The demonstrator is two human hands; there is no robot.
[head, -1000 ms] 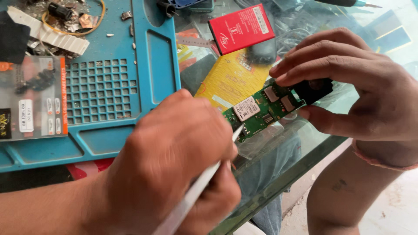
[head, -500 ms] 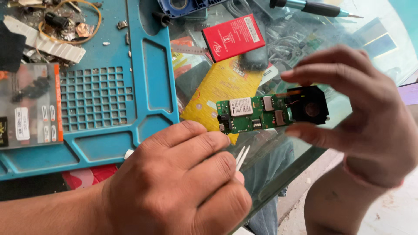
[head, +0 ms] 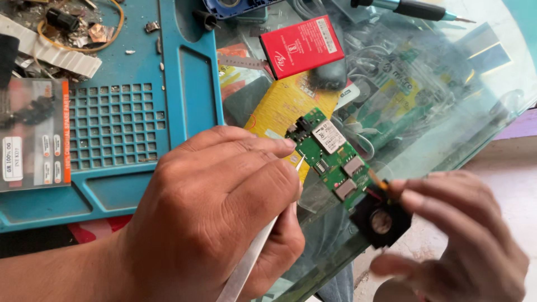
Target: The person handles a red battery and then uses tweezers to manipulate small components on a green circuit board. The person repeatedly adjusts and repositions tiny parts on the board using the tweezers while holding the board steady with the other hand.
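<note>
My right hand [head: 453,240] pinches a small green circuit board [head: 330,156] by its lower right end, where a black square speaker part [head: 380,221] is attached. The board is tilted, its upper end pointing up-left over the glass. My left hand [head: 218,218] is closed around metal tweezers [head: 249,263], whose handle runs down out of the fist. The tweezer tips [head: 300,164] show at the fingers, right beside the board's left edge. Whether the tips touch the board I cannot tell.
A blue repair mat [head: 184,72] with a grid tray covers the left. On the glass table [head: 447,151] lie a red battery [head: 303,45], a yellow card [head: 285,106], a screwdriver [head: 414,8] and a packet of spare parts [head: 31,134]. The table edge runs diagonally at lower right.
My right hand has dropped lower and rightward, turning the board from level to a slant. My left hand has risen and brought the tweezer tips up to the board's left edge.
</note>
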